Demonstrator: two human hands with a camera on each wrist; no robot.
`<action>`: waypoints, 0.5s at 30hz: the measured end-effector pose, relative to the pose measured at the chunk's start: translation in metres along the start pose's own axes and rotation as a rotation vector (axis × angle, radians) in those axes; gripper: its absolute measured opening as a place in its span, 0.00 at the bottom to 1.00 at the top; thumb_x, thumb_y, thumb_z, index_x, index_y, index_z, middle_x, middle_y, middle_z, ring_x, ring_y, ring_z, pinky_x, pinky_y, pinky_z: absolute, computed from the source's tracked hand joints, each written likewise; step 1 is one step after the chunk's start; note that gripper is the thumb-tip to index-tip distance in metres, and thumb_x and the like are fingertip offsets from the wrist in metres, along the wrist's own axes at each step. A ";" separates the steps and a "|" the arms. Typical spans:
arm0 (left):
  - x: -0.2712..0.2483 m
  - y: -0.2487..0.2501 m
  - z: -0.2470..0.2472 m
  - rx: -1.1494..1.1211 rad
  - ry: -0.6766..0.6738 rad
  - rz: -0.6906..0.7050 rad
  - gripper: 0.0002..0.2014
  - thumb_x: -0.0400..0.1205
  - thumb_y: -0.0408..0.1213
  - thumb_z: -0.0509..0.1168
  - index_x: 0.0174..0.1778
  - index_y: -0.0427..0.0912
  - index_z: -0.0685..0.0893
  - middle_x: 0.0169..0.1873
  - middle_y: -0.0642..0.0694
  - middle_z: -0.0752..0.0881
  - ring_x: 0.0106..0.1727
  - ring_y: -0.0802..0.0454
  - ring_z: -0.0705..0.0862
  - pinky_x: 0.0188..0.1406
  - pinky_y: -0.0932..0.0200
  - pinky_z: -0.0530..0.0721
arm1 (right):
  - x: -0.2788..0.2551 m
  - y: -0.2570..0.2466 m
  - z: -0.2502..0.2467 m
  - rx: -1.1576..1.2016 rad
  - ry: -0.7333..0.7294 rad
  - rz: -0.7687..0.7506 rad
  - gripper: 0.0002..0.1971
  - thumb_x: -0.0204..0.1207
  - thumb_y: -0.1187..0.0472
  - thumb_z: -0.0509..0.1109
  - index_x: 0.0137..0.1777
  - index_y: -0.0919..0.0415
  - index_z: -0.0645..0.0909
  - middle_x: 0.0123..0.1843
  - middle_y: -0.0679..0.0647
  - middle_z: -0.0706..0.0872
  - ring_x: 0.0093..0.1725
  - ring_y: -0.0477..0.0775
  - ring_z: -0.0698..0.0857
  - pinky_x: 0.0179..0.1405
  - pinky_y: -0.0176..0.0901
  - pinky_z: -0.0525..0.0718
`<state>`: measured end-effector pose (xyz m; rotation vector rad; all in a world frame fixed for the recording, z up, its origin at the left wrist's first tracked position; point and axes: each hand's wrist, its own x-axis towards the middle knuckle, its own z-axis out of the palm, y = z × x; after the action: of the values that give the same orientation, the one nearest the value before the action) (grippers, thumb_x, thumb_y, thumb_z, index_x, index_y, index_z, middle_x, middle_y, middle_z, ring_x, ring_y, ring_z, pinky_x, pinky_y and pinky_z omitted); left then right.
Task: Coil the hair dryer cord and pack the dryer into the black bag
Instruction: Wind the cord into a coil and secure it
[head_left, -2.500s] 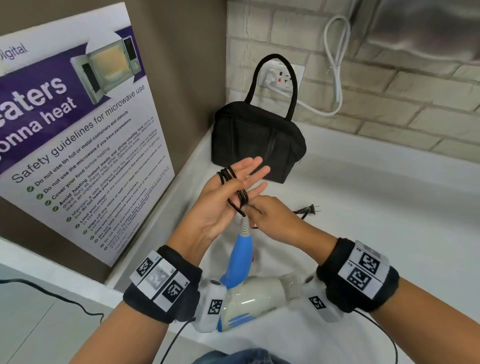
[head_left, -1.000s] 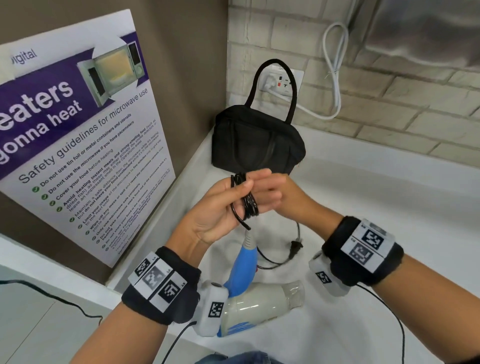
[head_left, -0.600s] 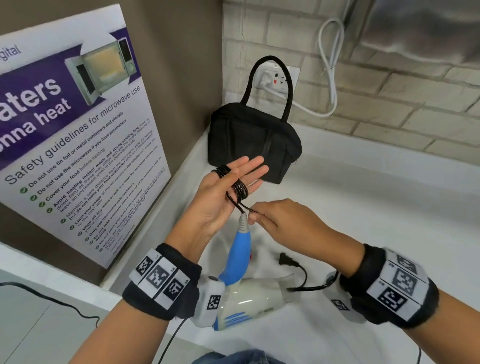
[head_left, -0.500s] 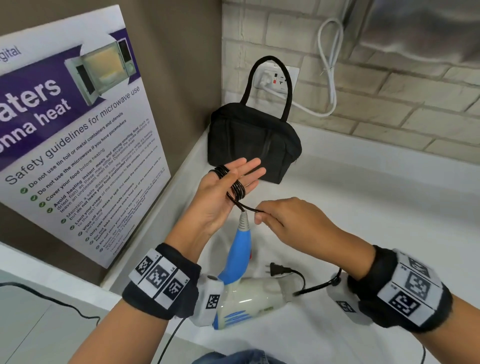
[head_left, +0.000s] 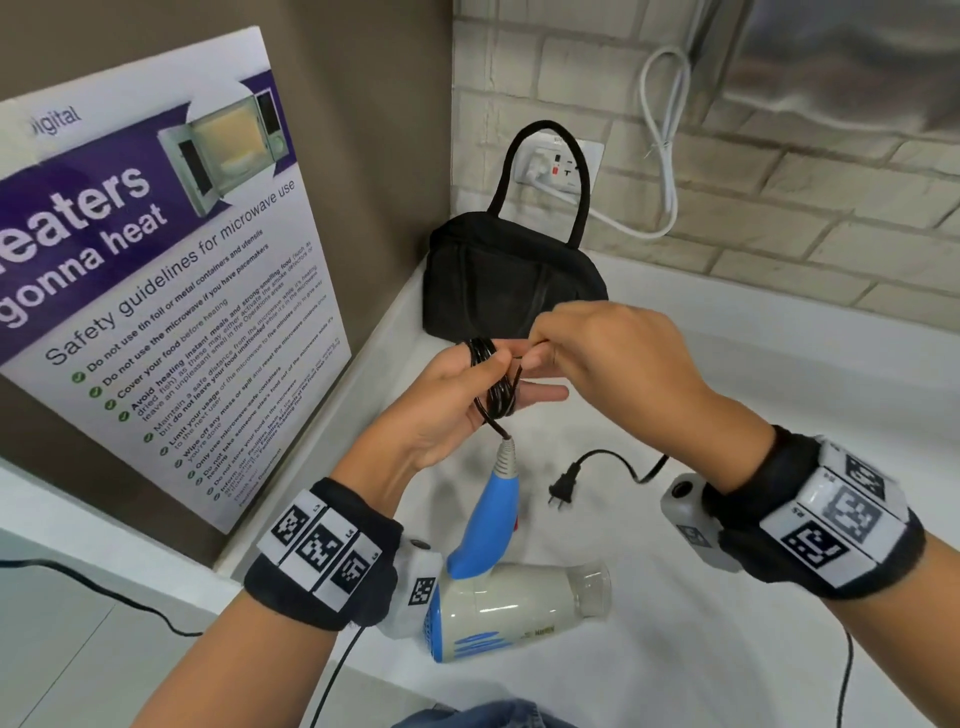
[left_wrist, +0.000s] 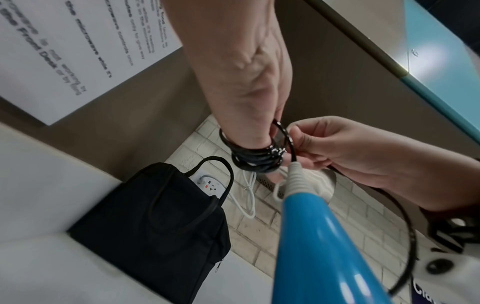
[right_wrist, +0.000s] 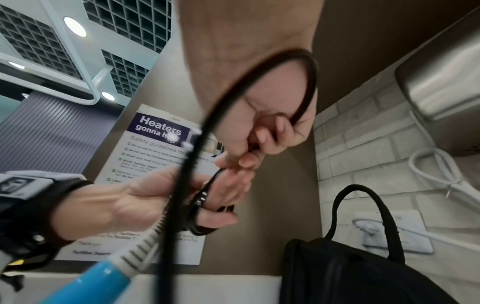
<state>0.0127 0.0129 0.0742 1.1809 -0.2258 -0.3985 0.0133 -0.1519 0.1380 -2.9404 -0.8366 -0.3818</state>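
My left hand (head_left: 519, 376) is raised palm-up with the black cord (head_left: 493, 395) wound in a coil round its straight fingers, the thumb pressing on the turns. The right hand (head_left: 540, 353) pinches the free cord right at those fingertips, in front of the black bag (head_left: 498, 280). From it the loose end drops to the plug (head_left: 563, 488) lying on the counter. The hair dryer (head_left: 509, 608) lies on its side below my wrists, blue handle (left_wrist: 319, 236) pointing up to the coil (left_wrist: 254, 162). The bag (right_wrist: 350, 273) stands in the corner, handle up, top closed.
A white counter (head_left: 753, 374) runs right of the bag. A microwave safety poster (head_left: 156, 291) covers the left wall. Behind the bag is a wall socket (head_left: 563, 166) with a white cable (head_left: 665, 156) looped on the brick wall. A steel appliance (head_left: 857, 67) hangs at upper right.
My right hand rose from below the left palm to the fingertips, carrying the cord over them. The left thumb came down onto the coil, and the free end with the plug lies further right.
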 end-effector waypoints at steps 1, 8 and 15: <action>-0.002 0.002 0.000 -0.001 -0.035 -0.012 0.15 0.87 0.35 0.50 0.61 0.35 0.80 0.49 0.42 0.91 0.52 0.41 0.89 0.62 0.50 0.83 | 0.002 0.000 -0.001 0.003 0.011 -0.002 0.06 0.75 0.61 0.65 0.46 0.53 0.82 0.43 0.50 0.85 0.45 0.56 0.84 0.26 0.39 0.63; -0.015 -0.004 0.007 -0.097 -0.235 -0.094 0.17 0.83 0.41 0.51 0.56 0.33 0.78 0.33 0.44 0.89 0.30 0.52 0.86 0.64 0.36 0.80 | 0.025 0.018 0.007 0.196 0.103 0.040 0.09 0.79 0.55 0.65 0.44 0.56 0.85 0.42 0.50 0.84 0.43 0.54 0.82 0.32 0.40 0.68; -0.013 -0.011 0.003 -0.403 -0.344 -0.131 0.14 0.84 0.39 0.50 0.46 0.40 0.80 0.20 0.53 0.76 0.20 0.61 0.74 0.46 0.53 0.87 | 0.028 0.021 0.037 0.638 -0.220 0.025 0.12 0.83 0.60 0.61 0.44 0.62 0.83 0.38 0.46 0.86 0.41 0.44 0.85 0.45 0.34 0.80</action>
<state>-0.0023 0.0124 0.0653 0.7276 -0.3488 -0.7276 0.0552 -0.1509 0.1090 -2.4086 -0.7605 0.1901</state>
